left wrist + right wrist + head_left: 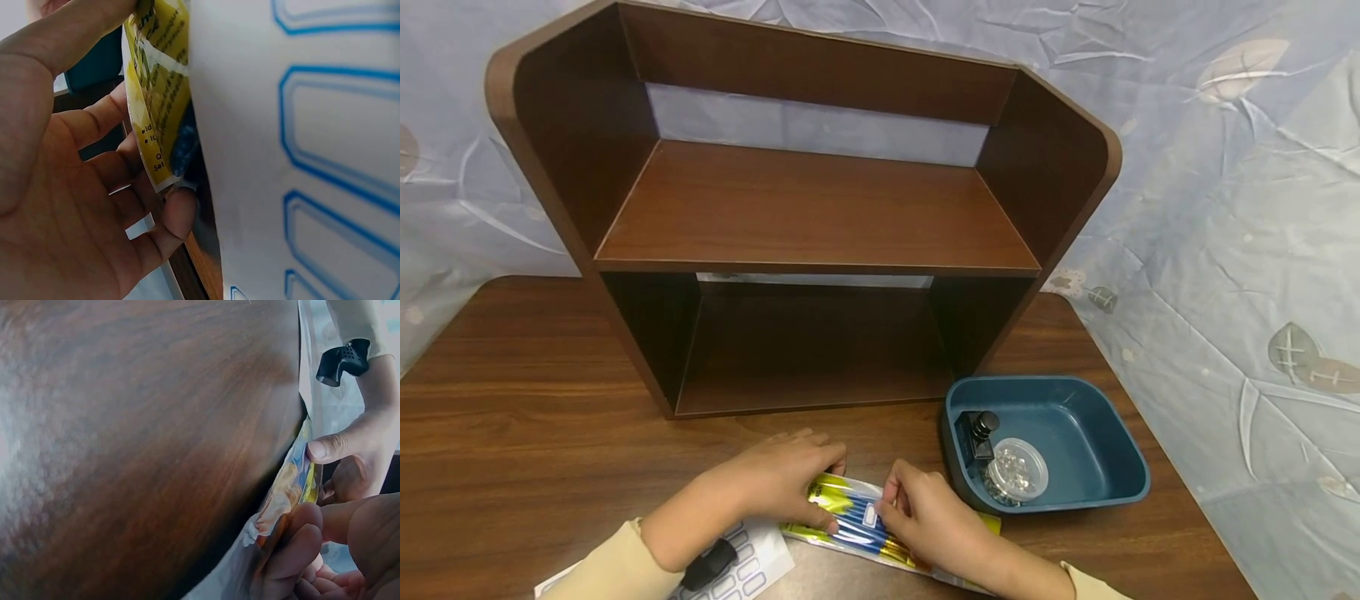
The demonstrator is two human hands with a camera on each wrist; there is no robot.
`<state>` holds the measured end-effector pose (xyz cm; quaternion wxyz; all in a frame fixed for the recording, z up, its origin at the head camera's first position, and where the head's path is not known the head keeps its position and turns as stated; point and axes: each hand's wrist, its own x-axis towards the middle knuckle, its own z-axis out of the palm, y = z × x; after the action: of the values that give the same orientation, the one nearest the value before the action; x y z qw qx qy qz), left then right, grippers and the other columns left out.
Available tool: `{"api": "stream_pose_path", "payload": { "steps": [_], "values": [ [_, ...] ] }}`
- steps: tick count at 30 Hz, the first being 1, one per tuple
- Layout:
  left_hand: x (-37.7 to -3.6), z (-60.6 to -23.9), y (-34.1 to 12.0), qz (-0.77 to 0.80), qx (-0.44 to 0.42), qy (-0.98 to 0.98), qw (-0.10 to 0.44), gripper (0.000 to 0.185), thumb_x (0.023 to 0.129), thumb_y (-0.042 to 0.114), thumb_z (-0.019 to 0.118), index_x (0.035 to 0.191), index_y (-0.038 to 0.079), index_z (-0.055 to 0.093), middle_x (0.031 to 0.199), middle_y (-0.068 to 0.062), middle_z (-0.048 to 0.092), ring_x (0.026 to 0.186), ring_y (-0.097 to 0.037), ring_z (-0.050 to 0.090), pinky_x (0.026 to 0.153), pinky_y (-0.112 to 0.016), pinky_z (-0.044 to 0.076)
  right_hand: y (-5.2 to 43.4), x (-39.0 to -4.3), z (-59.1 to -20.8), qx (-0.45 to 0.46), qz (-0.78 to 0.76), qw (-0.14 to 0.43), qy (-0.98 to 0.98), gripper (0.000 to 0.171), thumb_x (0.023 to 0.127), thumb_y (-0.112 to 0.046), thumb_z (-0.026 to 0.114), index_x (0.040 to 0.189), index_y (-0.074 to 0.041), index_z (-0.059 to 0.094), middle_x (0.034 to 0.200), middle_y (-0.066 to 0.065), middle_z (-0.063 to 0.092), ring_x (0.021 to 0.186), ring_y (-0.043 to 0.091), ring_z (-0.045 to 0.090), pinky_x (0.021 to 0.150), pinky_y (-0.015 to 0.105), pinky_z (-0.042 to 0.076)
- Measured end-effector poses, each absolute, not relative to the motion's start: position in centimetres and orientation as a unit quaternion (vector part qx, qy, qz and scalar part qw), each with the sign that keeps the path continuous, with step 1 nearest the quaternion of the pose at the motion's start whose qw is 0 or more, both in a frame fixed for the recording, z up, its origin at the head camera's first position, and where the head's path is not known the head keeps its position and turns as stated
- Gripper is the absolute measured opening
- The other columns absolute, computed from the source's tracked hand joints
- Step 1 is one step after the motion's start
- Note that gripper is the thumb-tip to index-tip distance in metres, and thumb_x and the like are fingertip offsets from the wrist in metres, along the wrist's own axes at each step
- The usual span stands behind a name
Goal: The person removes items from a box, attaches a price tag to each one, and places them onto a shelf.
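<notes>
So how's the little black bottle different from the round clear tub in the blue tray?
The black bottle is dark, boxy and stands upright; the clear tub is see-through, round and flat. The bottle hides its contents, while the tub shows small shiny bits inside. Both sit together at the left end of the blue tray.

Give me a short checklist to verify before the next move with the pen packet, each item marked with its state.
1. Left hand grips the pen packet: ok.
2. Right hand pinches the packet: ok.
3. Packet opened: cannot tell.
4. Shelf boards bare: ok.
5. Blue bin within reach beside the right hand: ok.
6. Label sheet free of the left forearm: not ok, it lies partly beneath.
</notes>
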<state>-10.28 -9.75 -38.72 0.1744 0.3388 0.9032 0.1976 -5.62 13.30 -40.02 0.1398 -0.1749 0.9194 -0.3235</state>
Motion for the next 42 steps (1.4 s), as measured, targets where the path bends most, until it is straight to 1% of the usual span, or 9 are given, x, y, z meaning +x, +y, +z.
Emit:
{"api": "stream_pose_path", "payload": {
  "steps": [6, 13, 15, 18, 21, 25, 30, 34, 42],
  "values": [
    [-10.3, -38.7, -9.7, 0.194, 0.34, 0.903, 0.176, 0.047, 0.066, 0.058, 0.08, 0.089, 0.028, 0.052, 0.09, 0.015, 0.056, 0.099, -0.015, 0.055, 0.09, -0.047, 0.049, 13.4, -5.6, -40.0, -0.179, -0.331, 0.14, 0.916, 0.012, 0.091, -0.018, 0.064, 0.086, -0.017, 0.054, 0.06, -0.012, 0.045, 0.048, -0.003, 0.039, 0.041, 0.016, 0.03],
    [-10.3, -38.6, -9.8, 0.206, 0.328, 0.899, 0.207, 0.051, 0.065, 0.058, 0.081, 0.093, 0.02, 0.062, 0.093, 0.008, 0.065, 0.128, -0.043, 0.051, 0.109, -0.06, 0.037, 13.8, -5.3, -40.1, -0.2, -0.369, 0.144, 0.896, 0.003, 0.097, -0.015, 0.057, 0.096, -0.014, 0.053, 0.063, -0.011, 0.048, 0.046, -0.004, 0.043, 0.043, 0.015, 0.036],
    [-10.4, -38.6, -9.9, 0.221, 0.325, 0.891, 0.226, 0.051, 0.066, 0.056, 0.081, 0.094, 0.017, 0.064, 0.092, 0.008, 0.064, 0.124, -0.039, 0.054, 0.105, -0.055, 0.043, 14.0, -5.2, -40.1, -0.204, -0.385, 0.15, 0.888, 0.005, 0.099, -0.017, 0.054, 0.1, -0.013, 0.053, 0.063, -0.009, 0.05, 0.045, -0.004, 0.046, 0.043, 0.016, 0.038],
    [-10.4, -38.6, -10.1, 0.253, 0.327, 0.876, 0.25, 0.044, 0.07, 0.052, 0.081, 0.09, 0.017, 0.064, 0.083, 0.009, 0.058, 0.099, -0.019, 0.058, 0.082, -0.036, 0.051, 14.1, -5.1, -40.1, -0.205, -0.407, 0.159, 0.875, 0.008, 0.1, -0.018, 0.052, 0.106, -0.012, 0.051, 0.064, -0.005, 0.053, 0.043, -0.004, 0.05, 0.042, 0.017, 0.041],
    [-10.6, -38.6, -10.4, 0.293, 0.336, 0.855, 0.266, 0.033, 0.076, 0.045, 0.078, 0.084, 0.017, 0.062, 0.073, 0.011, 0.051, 0.072, -0.007, 0.047, 0.063, -0.023, 0.043, 14.3, -5.0, -40.1, -0.204, -0.428, 0.166, 0.865, 0.011, 0.1, -0.019, 0.052, 0.109, -0.013, 0.05, 0.066, -0.001, 0.055, 0.041, -0.003, 0.051, 0.04, 0.019, 0.043],
    [-10.8, -38.6, -10.9, 0.338, 0.345, 0.827, 0.287, 0.027, 0.082, 0.039, 0.075, 0.078, 0.018, 0.058, 0.067, 0.012, 0.048, 0.06, -0.001, 0.039, 0.054, -0.018, 0.036, 14.5, -4.9, -39.9, -0.205, -0.452, 0.167, 0.852, 0.015, 0.1, -0.022, 0.053, 0.111, -0.012, 0.05, 0.068, 0.004, 0.057, 0.043, -0.001, 0.051, 0.039, 0.02, 0.043],
    [-11.0, -38.7, -11.4, 0.358, 0.362, 0.806, 0.302, 0.024, 0.086, 0.033, 0.072, 0.076, 0.017, 0.058, 0.066, 0.013, 0.046, 0.06, 0.0, 0.039, 0.053, -0.016, 0.034, 14.7, -4.8, -39.8, -0.219, -0.439, 0.132, 0.861, 0.018, 0.1, -0.023, 0.054, 0.113, -0.01, 0.054, 0.069, -0.002, 0.055, 0.049, -0.004, 0.048, 0.044, 0.017, 0.044],
    [-11.2, -38.8, -11.8, 0.366, 0.383, 0.792, 0.303, 0.019, 0.09, 0.031, 0.068, 0.078, 0.017, 0.062, 0.07, 0.014, 0.052, 0.064, 0.002, 0.044, 0.059, -0.017, 0.041, 14.8, -4.7, -39.7, -0.23, -0.408, 0.082, 0.88, 0.016, 0.098, -0.023, 0.057, 0.111, -0.013, 0.059, 0.075, -0.01, 0.054, 0.059, -0.006, 0.044, 0.05, 0.014, 0.042],
    [-11.5, -38.7, -13.0, 0.397, 0.398, 0.768, 0.306, 0.017, 0.094, 0.034, 0.062, 0.087, 0.018, 0.062, 0.082, 0.012, 0.059, 0.075, 0.001, 0.051, 0.071, -0.019, 0.047, 15.1, -4.5, -39.0, -0.242, -0.428, 0.031, 0.87, 0.007, 0.097, -0.02, 0.059, 0.103, -0.018, 0.059, 0.084, -0.01, 0.059, 0.073, -0.002, 0.051, 0.058, 0.016, 0.048]
  ]
}}
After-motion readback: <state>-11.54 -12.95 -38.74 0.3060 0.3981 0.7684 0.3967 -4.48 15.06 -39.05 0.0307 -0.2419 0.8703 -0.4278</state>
